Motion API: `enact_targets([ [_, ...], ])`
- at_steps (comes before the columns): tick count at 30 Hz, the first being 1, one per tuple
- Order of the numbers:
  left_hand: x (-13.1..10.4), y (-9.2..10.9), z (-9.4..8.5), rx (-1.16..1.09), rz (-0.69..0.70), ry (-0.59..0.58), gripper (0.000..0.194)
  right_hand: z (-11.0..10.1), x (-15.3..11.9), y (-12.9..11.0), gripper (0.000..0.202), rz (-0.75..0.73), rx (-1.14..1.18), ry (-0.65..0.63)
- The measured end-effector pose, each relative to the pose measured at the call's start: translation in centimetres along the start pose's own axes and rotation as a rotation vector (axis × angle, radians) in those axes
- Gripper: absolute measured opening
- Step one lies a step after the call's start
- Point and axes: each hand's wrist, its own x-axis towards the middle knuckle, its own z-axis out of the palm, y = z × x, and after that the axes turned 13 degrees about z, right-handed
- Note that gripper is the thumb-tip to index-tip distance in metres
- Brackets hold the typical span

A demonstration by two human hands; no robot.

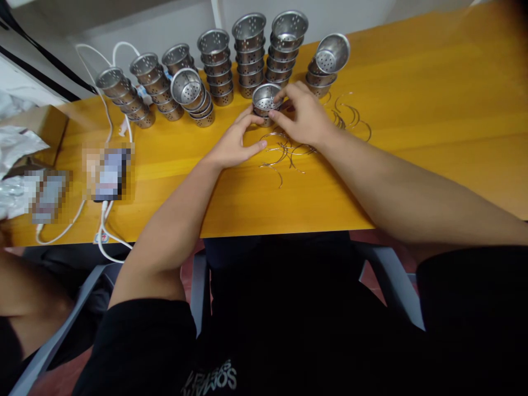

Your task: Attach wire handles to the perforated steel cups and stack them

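A small perforated metal cup (pixel 266 102) stands at the middle of the table, seemingly stacked on another. My right hand (pixel 303 113) grips it from the right, index finger at the rim and thumb against the front wall. From the left, my left hand (pixel 235 140) reaches to its lower side with the fingers stretched out. The left thumb points away from the cup, over the table, with nothing in its grasp. Just in front of the cup lie several thin curved wires (pixel 282 151). More curved wires (pixel 352 115) lie right of my right wrist.
Stacks of perforated cups (pixel 214 66) line the back of the wooden table (pixel 412 110). A leaning stack (pixel 330 58) is at the right. To the left are phones (pixel 111 175) with white cables, a cardboard box (pixel 55 129) and plastic bags. Another person's limb (pixel 33 291) shows at lower left.
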Motion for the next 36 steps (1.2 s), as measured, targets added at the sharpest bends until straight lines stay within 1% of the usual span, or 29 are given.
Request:
enact_targets([
  [4, -0.1, 0.5, -0.2, -0.026, 0.013, 0.002, 0.077, 0.1, -0.2, -0.6, 0.055, -0.012, 0.054, 0.008],
  [7, -0.2, 1.1, -0.2, -0.025, 0.012, 0.010, 0.073, 0.2, -0.4, -1.3, 0.063, 0.023, 0.076, 0.006],
  [9, -0.2, 1.2, -0.2, -0.027, 0.005, 0.011, 0.073, 0.1, -0.6, -1.7, 0.066, 0.041, 0.062, -0.007],
  [11, -0.1, 1.3, -0.1, -0.018, -0.008, 0.036, 0.077, 0.0, -0.7, -1.8, 0.068, 0.048, 0.041, -0.011],
  [14, -0.2, 1.4, 0.0, 0.030, -0.027, 0.104, 0.080, -0.2, -0.6, -1.4, 0.070, 0.025, 0.027, 0.038],
  [16, -0.3, 1.8, -0.1, 0.061, -0.018, 0.126, 0.075, -0.3, -0.4, -0.8, 0.065, -0.004, 0.046, 0.078],
  [19, -0.5, 2.4, -0.4, 0.069, 0.018, 0.096, 0.066, -0.3, -0.1, -0.2, 0.051, -0.004, 0.048, 0.087],
  [21, -0.6, 2.7, -0.5, 0.058, 0.033, 0.067, 0.063, -0.3, -0.1, -0.1, 0.042, 0.004, 0.006, 0.056],
  [25, -0.5, 2.7, -0.3, 0.045, 0.020, 0.042, 0.058, 0.0, -0.5, -0.5, 0.021, -0.048, -0.073, -0.043],
  [26, -0.5, 2.5, -0.2, 0.041, 0.013, 0.044, 0.058, 0.0, -0.6, -0.6, 0.019, -0.059, -0.081, -0.061],
  [28, -0.6, 2.1, -0.1, 0.029, 0.010, 0.052, 0.058, 0.1, -0.7, -0.8, 0.022, -0.071, -0.094, -0.076],
  [30, -0.7, 1.7, -0.1, 0.019, 0.015, 0.057, 0.060, 0.0, -0.7, -0.8, 0.027, -0.077, -0.096, -0.061],
  [32, -0.7, 1.4, -0.2, 0.016, 0.016, 0.059, 0.062, -0.2, -0.5, -0.8, 0.032, -0.083, -0.087, -0.018],
  [34, -0.7, 1.2, -0.3, 0.012, 0.014, 0.053, 0.062, -0.6, -0.2, -0.8, 0.035, -0.073, -0.084, 0.051],
  [36, -0.7, 1.3, -0.4, 0.000, 0.017, 0.037, 0.058, -1.1, 0.1, -0.7, 0.038, -0.039, -0.105, 0.125],
])
